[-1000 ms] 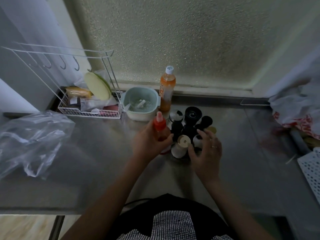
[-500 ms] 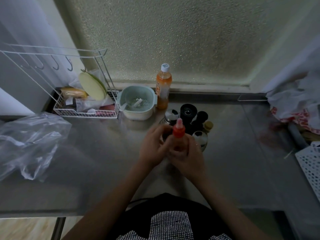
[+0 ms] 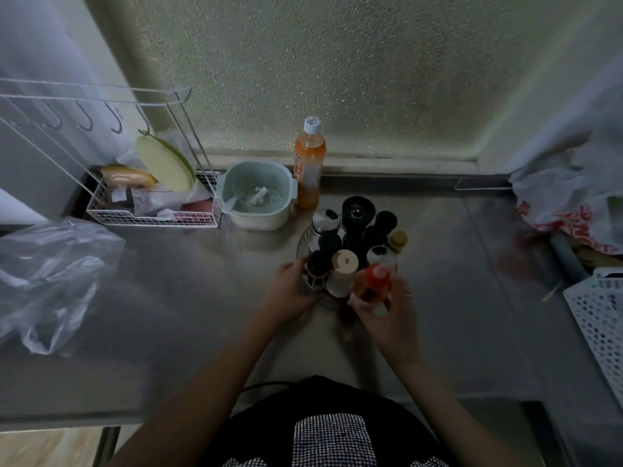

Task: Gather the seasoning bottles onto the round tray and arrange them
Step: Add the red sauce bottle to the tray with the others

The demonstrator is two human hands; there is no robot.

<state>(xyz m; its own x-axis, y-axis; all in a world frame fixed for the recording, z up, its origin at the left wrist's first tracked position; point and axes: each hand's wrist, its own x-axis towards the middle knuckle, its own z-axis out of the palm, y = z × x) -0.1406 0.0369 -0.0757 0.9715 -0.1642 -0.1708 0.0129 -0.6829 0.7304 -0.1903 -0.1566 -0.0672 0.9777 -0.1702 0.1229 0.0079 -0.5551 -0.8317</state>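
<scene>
Several seasoning bottles with black, white and tan caps stand packed together on the round tray (image 3: pixel 302 245) in the middle of the steel counter. My right hand (image 3: pixel 387 310) grips a red-capped orange sauce bottle (image 3: pixel 373 284) at the tray's near right edge. My left hand (image 3: pixel 289 291) rests at the tray's near left side, its fingers closed around a black-capped bottle (image 3: pixel 317 268). A tan-capped white bottle (image 3: pixel 343 271) stands between the two hands. The tray is mostly hidden under the bottles.
A tall orange drink bottle (image 3: pixel 308 163) stands at the back beside a pale green strainer bowl (image 3: pixel 258 197). A white wire rack (image 3: pixel 148 197) holds items at the left. A clear plastic bag (image 3: pixel 47 274) lies at left; bags (image 3: pixel 573 197) and a white perforated basket (image 3: pixel 600 315) at right.
The red-capped bottle passed from my left hand to my right hand and moved to the tray's right side. My left hand shifted onto the black-capped bottle at the left.
</scene>
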